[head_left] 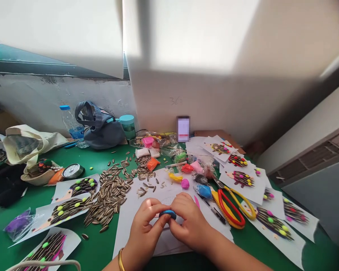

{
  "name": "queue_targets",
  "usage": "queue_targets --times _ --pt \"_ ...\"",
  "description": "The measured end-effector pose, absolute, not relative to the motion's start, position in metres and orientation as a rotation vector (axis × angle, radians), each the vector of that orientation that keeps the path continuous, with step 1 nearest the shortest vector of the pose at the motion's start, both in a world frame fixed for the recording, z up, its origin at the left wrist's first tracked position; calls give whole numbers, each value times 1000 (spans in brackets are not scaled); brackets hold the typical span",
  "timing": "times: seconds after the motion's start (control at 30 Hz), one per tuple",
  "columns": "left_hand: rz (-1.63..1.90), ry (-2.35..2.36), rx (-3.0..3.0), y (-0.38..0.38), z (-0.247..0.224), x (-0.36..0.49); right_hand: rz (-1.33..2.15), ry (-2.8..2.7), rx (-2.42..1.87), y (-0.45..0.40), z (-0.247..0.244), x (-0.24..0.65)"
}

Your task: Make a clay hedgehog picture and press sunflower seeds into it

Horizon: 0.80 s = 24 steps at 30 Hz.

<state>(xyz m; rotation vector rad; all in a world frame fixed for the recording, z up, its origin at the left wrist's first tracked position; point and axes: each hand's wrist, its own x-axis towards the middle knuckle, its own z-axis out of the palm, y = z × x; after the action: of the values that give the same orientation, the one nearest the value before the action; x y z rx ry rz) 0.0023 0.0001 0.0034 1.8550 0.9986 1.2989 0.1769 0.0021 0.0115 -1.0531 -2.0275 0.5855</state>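
Observation:
Between the fingertips of both hands is a small flattened piece of blue modelling clay (168,214). My left hand (147,222) pinches its left side, with a gold bangle on the wrist. Its right side is gripped by the thumb and fingers of my right hand (190,218). Both hands hover over white paper sheets (130,226), where a faint pencil drawing shows partly behind the fingers. Beyond them lie a pink clay ball (185,183), a yellow clay piece (175,177) and a packet of blue clay (204,191).
A heap of striped sunflower seeds (110,192) spreads left of the paper. Scissors (231,207) and pens (214,209) lie at right. Finished hedgehog pictures (274,222) flank both sides. A phone (183,128), a grey bag (103,130) and a water bottle (73,124) stand at the back.

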Motion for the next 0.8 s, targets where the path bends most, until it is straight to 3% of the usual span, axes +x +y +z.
queue_targets --times 0.3,0.6,0.8 --pt "1329 995 1823 -1 6 1 686 -2010 -1029 3 16 179" --pt "1300 981 1861 1 1 0 571 -2006 -1085 3 11 176" --pt "1319 1010 1860 1 2 -1 723 -1987 -1035 3 17 180"
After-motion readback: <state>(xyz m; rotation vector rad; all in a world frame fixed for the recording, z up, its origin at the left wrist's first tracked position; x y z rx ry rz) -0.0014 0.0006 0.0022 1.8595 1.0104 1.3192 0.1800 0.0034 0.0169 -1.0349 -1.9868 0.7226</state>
